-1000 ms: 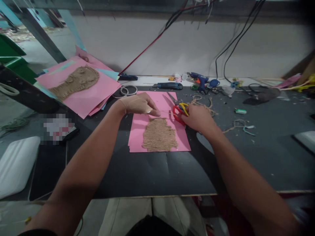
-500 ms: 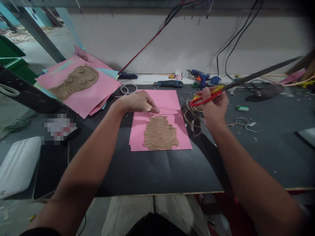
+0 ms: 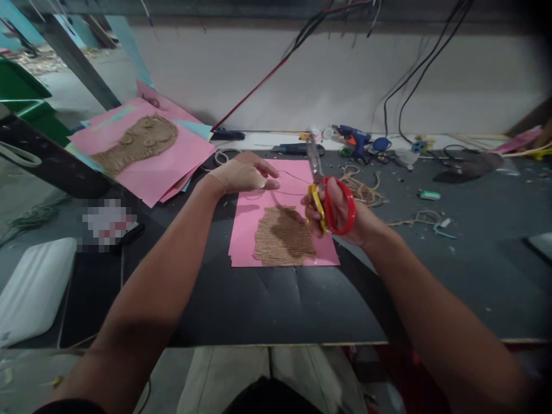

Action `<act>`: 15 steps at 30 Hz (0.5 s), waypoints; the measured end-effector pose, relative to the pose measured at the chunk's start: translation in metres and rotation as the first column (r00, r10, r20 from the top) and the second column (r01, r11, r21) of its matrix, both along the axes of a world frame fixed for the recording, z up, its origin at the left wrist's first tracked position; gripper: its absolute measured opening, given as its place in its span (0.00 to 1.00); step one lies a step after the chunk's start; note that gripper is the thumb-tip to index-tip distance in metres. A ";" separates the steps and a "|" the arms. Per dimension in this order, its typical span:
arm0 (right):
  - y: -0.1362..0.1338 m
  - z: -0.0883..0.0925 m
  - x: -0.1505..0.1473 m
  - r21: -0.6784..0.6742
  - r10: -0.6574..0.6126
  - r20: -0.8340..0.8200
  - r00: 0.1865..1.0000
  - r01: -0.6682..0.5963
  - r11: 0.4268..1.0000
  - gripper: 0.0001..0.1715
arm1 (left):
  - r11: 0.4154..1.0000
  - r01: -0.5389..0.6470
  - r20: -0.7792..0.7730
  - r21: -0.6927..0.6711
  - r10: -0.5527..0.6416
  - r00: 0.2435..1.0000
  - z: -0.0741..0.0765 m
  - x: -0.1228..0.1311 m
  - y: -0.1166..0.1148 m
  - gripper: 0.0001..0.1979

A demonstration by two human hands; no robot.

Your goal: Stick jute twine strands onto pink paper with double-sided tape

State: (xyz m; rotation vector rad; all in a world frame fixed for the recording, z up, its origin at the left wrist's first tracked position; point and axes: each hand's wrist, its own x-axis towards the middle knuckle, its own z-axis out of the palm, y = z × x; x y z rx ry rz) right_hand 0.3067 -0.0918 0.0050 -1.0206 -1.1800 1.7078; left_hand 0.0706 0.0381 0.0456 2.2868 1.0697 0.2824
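A pink sheet (image 3: 242, 241) lies on the dark table, with a patch of brown twine rows (image 3: 282, 238) on its lower half. My left hand (image 3: 248, 174) is over the sheet's upper left, thumb and forefinger apart. A thin twine strand (image 3: 297, 177) runs across the paper beside its fingertips. My right hand (image 3: 338, 210) is closed round the red and yellow handles of the scissors (image 3: 351, 213), above the sheet's right part. The blades point up and away, toward the wall. Behind that hand is a loose twine tangle (image 3: 366, 187).
Pink sheets with a twine figure (image 3: 150, 138) lie at the back left. A utility knife (image 3: 297, 149) and a blue glue gun (image 3: 356, 141) are along the back. A white device (image 3: 37, 290) sits at the left.
My right hand has moved left over the paper, and the scissors have swung from pointing right to pointing away. The left hand's thumb and forefinger have spread apart.
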 end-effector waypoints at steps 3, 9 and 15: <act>-0.006 -0.001 -0.006 -0.144 0.186 -0.038 0.982 -0.190 0.971 0.36 | 0.999 -0.040 0.030 0.009 0.039 0.999 0.002 0.001 -0.002 0.25; -0.011 -0.013 0.001 -0.205 0.293 -0.077 0.953 -0.303 0.931 0.33 | 0.994 -0.098 0.148 0.043 0.090 0.985 -0.001 0.001 0.000 0.21; -0.010 -0.016 0.000 -0.191 0.285 -0.095 0.954 -0.298 0.935 0.31 | 0.997 -0.079 0.223 0.017 0.073 0.972 -0.002 -0.001 0.002 0.20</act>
